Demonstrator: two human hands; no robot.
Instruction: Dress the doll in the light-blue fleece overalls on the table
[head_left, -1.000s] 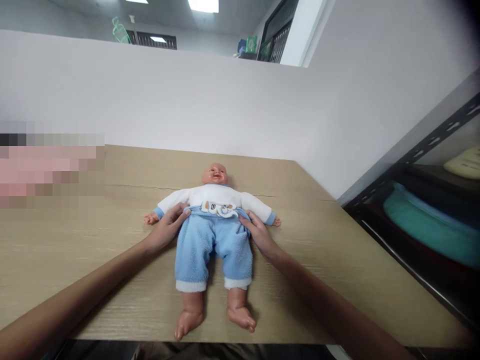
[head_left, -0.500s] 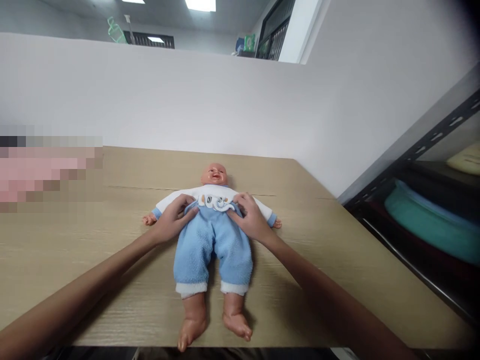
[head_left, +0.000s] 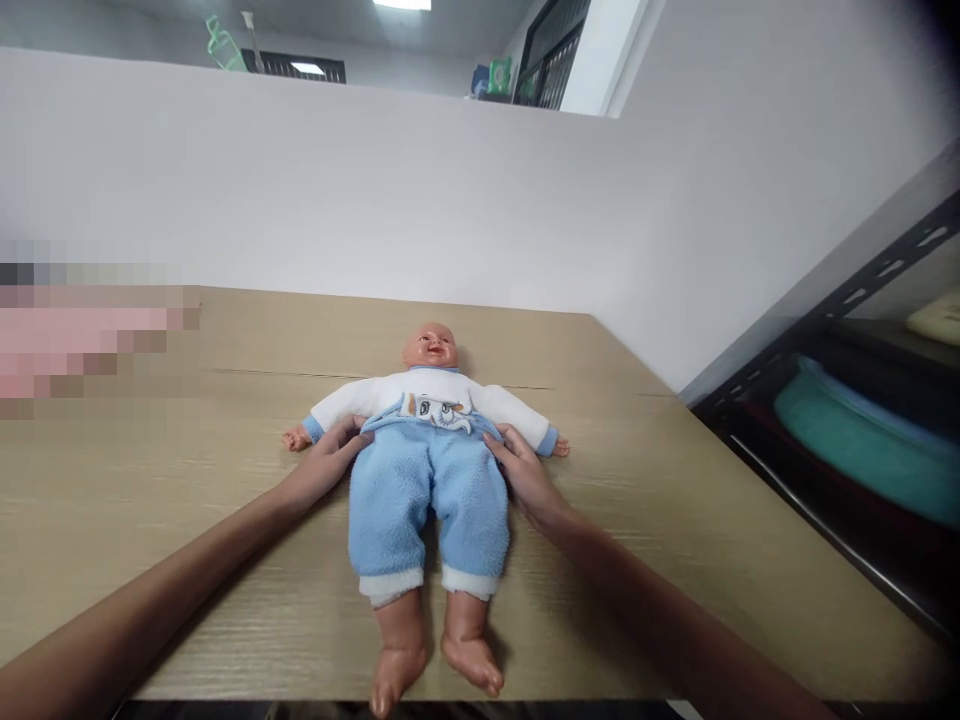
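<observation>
Right hand (head_left: 526,476) lowered, apparently pinching trousers (head_left: 427,495)

Both forearms bare, extended fwd, converging. L grip (head_left: 328,463) & R grip (head_left: 525,476): level, palms inward, opp. each other, fingers loosely curled, thumbs on top; closure unclear.

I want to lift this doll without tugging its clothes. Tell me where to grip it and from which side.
Likely best: grip the doll at the waist, one hand from each side. It lies face up on the table, arms spread, legs toward you, leaving its flanks open; the left hand and right hand rest there now.
</observation>
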